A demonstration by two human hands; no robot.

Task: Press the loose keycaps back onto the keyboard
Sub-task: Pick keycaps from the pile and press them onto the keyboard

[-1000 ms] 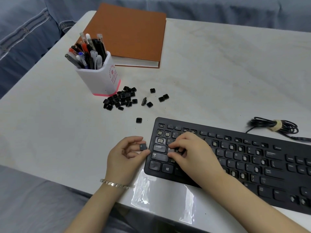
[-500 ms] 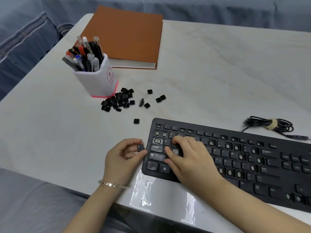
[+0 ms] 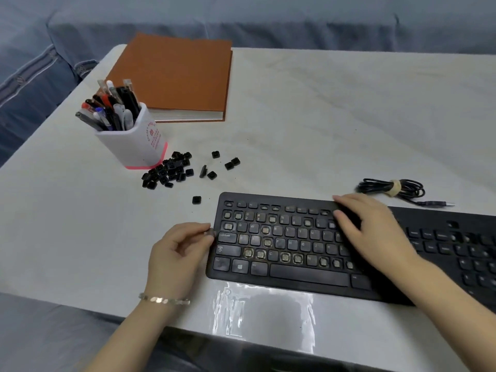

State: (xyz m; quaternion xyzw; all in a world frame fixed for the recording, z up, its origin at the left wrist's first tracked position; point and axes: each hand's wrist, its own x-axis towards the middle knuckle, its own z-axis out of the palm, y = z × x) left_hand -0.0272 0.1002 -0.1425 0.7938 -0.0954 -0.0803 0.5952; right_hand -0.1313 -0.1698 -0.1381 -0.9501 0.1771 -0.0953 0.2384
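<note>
Beside the keyboard (image 3: 295,275), the left hand (image 3: 177,253) pinches a keycap (image 3: 210,233), grip tight.

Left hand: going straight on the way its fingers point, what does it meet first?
Probably the keyboard, at its left edge beside the Caps Lock key; the keycap pinched in the left hand would touch first. The gap is unclear.

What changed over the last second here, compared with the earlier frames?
The right hand left the keys at the left end of the keyboard, where it had been pressing, and moved right; it now rests, fingers straight, over the middle keys. Nothing was taken or let go. The left hand still pinches one keycap by the keyboard's left edge. The keycap pile, pen cup, book and cable lie as before.
</note>
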